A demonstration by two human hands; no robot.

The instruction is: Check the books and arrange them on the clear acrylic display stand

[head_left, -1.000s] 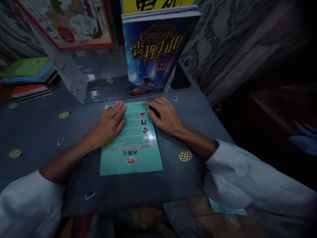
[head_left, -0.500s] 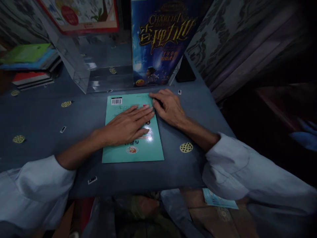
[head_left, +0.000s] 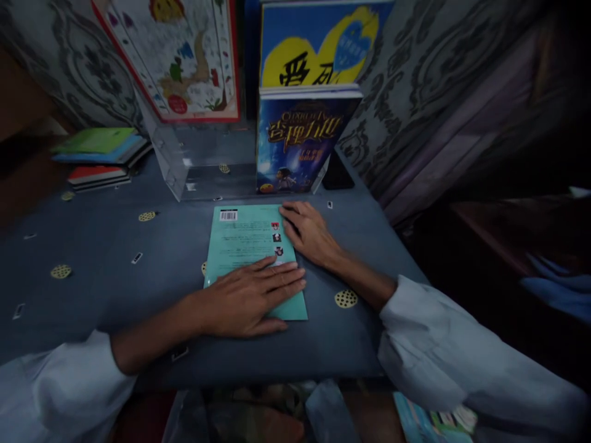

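A thin teal book (head_left: 249, 246) lies flat on the table with its back cover up, the barcode at its far left corner. My left hand (head_left: 247, 298) rests flat across the near part of the cover, fingers stretched toward the right edge. At the book's far right corner is my right hand (head_left: 307, 231), its fingertips touching the edge and its thumb a little apart from the index finger. The left palm and fingers hide the lower part of the cover.
Behind the book stands a clear acrylic rack (head_left: 207, 187) holding a dark blue book (head_left: 300, 144), a yellow-and-blue book (head_left: 318, 46) and a red-bordered picture book (head_left: 194, 61). Stacked books (head_left: 99, 154) lie at the left. A black phone (head_left: 338, 175) is right of the rack.
My left hand has slid down the cover toward the near edge, uncovering printed text and small pictures. My right hand stays at the far right corner. The view has tilted up.
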